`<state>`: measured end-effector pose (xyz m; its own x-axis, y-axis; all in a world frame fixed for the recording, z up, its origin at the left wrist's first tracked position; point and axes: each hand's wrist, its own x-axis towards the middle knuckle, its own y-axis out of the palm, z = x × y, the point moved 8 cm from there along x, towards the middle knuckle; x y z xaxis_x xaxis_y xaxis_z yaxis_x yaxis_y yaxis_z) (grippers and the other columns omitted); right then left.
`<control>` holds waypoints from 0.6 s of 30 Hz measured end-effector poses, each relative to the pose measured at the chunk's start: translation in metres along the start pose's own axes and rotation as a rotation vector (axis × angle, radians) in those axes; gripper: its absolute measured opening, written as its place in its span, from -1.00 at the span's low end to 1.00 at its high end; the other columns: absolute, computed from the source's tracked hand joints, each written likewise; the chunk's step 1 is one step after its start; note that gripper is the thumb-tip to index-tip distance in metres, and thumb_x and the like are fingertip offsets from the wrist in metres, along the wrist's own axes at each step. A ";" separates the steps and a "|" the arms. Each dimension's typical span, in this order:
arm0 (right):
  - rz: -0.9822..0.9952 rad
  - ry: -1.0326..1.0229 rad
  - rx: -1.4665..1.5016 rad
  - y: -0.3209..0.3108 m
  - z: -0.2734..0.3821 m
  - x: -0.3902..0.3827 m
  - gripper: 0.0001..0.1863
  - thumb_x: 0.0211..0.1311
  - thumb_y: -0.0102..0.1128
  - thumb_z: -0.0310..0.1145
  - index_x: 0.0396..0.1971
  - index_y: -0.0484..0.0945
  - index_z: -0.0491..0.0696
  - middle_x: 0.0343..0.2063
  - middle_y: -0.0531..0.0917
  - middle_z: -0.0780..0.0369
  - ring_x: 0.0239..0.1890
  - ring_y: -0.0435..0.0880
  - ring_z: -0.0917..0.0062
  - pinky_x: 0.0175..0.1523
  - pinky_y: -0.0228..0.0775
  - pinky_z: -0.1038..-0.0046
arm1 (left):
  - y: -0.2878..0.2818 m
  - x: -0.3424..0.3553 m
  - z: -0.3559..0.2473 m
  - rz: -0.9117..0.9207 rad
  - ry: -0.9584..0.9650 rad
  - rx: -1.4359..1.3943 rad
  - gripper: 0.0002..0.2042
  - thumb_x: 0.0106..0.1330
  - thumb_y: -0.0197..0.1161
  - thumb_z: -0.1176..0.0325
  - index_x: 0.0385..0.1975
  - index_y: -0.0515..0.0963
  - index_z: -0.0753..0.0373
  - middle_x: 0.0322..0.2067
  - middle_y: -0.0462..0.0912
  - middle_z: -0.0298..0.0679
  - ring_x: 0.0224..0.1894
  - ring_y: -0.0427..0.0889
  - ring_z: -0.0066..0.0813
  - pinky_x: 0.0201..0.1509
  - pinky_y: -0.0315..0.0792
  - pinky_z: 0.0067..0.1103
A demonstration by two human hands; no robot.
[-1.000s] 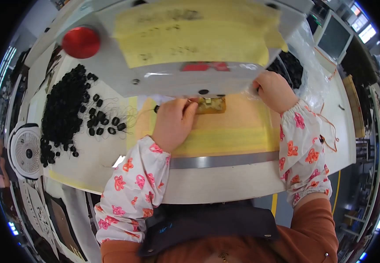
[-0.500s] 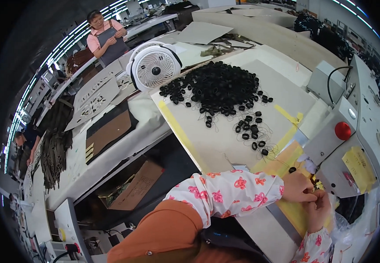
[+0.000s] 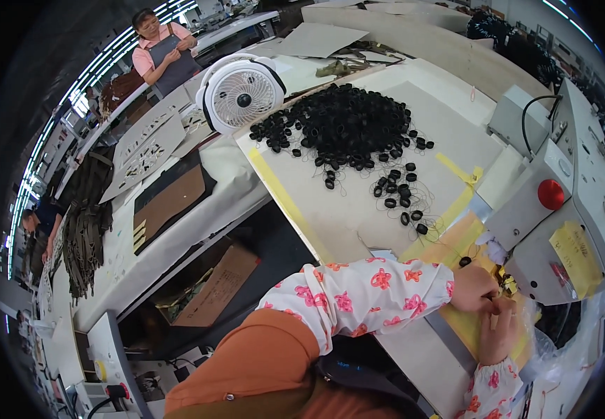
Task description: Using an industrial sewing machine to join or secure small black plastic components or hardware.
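At the right, just in front of the machine's brass-coloured part [image 3: 507, 282], my two hands meet fingertip to fingertip. My left hand [image 3: 474, 288] reaches in under a white floral sleeve, its fingers closed in a pinch. My right hand [image 3: 499, 334] comes up from below, fingers and thumb also pinched against the left ones. Whatever lies between the fingertips is too small and covered to make out. One black ring-shaped loop [image 3: 464, 261] sits beside my left hand. Farther up the board, many similar loops with loose threads form a large black pile [image 3: 351, 126].
A grey machine [image 3: 526, 202] with a red button [image 3: 550, 195] stands at the right. A white fan [image 3: 242, 98] sits behind the board's [image 3: 309, 209] left edge. Below left lies a cardboard box [image 3: 215, 286]. A person in an apron [image 3: 170, 59] stands across the tables.
My head view has shifted slightly. Both hands stay together by the brass part, with the right fingers now more upright and a little to the left.
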<state>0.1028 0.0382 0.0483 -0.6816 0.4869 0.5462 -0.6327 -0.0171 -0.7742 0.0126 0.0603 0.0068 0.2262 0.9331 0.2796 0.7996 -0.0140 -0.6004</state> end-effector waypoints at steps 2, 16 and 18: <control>0.024 0.018 0.069 0.003 -0.001 -0.001 -0.75 -0.10 0.11 -0.70 -0.35 0.36 -0.20 -0.42 0.49 0.07 -0.44 0.50 0.23 -0.36 0.36 0.38 | -0.002 -0.004 -0.001 -0.032 0.003 0.037 -0.83 0.01 0.16 0.26 -0.60 0.53 0.24 -0.64 0.56 -0.21 -0.54 0.54 -0.22 -0.27 0.29 -0.39; -0.113 0.598 0.432 0.006 -0.056 -0.006 -0.83 -0.13 0.26 -0.57 -0.46 0.48 -0.20 -0.58 0.55 0.25 -0.55 0.53 0.65 -0.41 0.40 0.63 | -0.021 0.004 0.012 -0.063 -0.013 -0.128 -0.81 -0.03 0.25 0.41 -0.41 0.54 0.32 -0.65 0.50 -0.23 -0.61 0.44 -0.54 -0.51 0.32 -0.63; -0.102 0.580 0.464 0.010 -0.064 -0.008 -0.84 -0.13 0.25 -0.56 -0.49 0.48 -0.19 -0.58 0.56 0.22 -0.57 0.53 0.59 -0.44 0.39 0.60 | -0.018 0.007 0.011 -0.058 -0.060 -0.073 -0.82 -0.01 0.23 0.43 -0.39 0.54 0.33 -0.65 0.50 -0.24 -0.62 0.44 -0.58 -0.52 0.32 -0.64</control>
<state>0.1256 0.0905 0.0161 -0.3897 0.8857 0.2525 -0.8598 -0.2516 -0.4444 -0.0062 0.0712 0.0120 0.1464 0.9528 0.2658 0.8493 0.0167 -0.5277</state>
